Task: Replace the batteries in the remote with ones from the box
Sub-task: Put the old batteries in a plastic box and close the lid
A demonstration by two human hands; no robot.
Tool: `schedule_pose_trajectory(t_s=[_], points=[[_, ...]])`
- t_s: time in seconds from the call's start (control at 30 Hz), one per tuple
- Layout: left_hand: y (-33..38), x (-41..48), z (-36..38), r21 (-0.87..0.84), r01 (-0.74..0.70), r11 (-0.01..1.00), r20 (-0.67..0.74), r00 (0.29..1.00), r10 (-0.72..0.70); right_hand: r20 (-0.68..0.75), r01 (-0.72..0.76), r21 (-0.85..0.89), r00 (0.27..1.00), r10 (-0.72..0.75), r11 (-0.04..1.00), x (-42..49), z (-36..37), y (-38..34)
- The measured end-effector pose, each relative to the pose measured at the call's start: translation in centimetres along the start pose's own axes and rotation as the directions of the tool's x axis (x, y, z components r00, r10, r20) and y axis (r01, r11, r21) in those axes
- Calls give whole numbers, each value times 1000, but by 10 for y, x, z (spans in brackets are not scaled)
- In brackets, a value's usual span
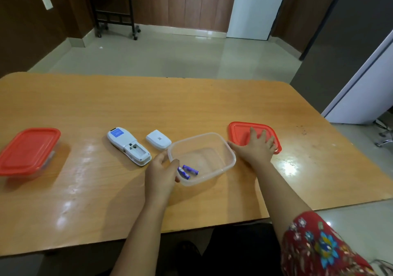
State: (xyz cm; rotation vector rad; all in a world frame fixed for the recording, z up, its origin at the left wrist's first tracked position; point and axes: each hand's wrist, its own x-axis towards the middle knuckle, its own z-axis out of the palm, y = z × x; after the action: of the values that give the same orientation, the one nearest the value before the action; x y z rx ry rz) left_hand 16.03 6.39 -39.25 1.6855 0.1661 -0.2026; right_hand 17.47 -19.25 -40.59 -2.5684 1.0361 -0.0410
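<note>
Left hand [160, 173] grips the clear box [221, 146] rim; two batteries [188, 171] inside, at its 3 o'clock; right hand [256, 146] flat, spread wide on red lid [238, 129]

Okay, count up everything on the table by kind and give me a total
Clear plastic boxes: 2, one open, one closed under a red lid
Red plastic lids: 2
Purple batteries: 2
White remote, compartment open: 1
White battery cover: 1
Total: 8
</note>
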Motion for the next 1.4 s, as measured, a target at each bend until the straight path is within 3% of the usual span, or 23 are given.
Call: schedule_pose_trajectory(t_s=[0.17,0.27,0.37,0.43,0.53,0.57,0.6,0.7,0.77,0.83,0.87,0.93,1.03,1.17,1.27,1.33,1.4], points=[[-3,3,1,-11,-1,1000,1,1000,1,39,18,-117,999,-14,993,11,2,-11],[-4,4,-2,-22,-14,1000,-4,1000,13,-84,146,-154,984,-160,977,3,-5,-21],[-2,5,-5,-32,-46,998,-20,999,46,-250,232,-231,924,-288,945,-5,-29,-30],[-2,5,-6,-31,-64,997,-26,998,63,-467,287,-177,817,-337,941,-11,-48,-36],[-4,5,-7,-42,-79,996,-35,996,77,-798,515,-31,504,-332,857,-29,-67,-49],[-5,5,-7,-34,-78,996,-41,996,77,-847,586,38,449,-285,810,-34,-71,-53],[-6,6,-8,-23,-73,997,-49,996,72,-865,647,130,445,-233,752,-39,-74,-57],[-6,7,-11,-30,-51,998,-55,997,50,-835,713,394,542,-99,580,-50,-79,-63],[-6,7,-12,-37,-52,998,-51,997,50,-696,614,636,718,3,467,-54,-70,-65],[-6,7,-12,-50,-48,998,-55,997,45,-388,342,875,919,72,343,-55,-53,-67],[-6,8,-12,-65,-41,997,-62,997,37,-208,177,939,975,78,295,-55,-44,-66],[-7,10,-12,-93,-25,995,-93,996,17,69,-79,960,997,46,270,-57,-36,-63],[-9,13,-9,-106,0,994,-142,990,-15,173,-143,886,985,-28,441,-58,-31,-55],[-9,12,-9,-98,-31,995,-139,990,17,39,16,753,997,-69,658,-64,-27,-50],[-7,10,-9,-62,-75,995,-113,991,68,-115,204,500,979,-169,842,-71,-27,-49],[-7,10,-9,-1,-104,995,-137,985,102,-175,280,360,957,-231,890,-72,-25,-48],[-8,11,-9,37,-110,993,-164,980,115,-139,287,335,957,-254,897,-71,-22,-48]])
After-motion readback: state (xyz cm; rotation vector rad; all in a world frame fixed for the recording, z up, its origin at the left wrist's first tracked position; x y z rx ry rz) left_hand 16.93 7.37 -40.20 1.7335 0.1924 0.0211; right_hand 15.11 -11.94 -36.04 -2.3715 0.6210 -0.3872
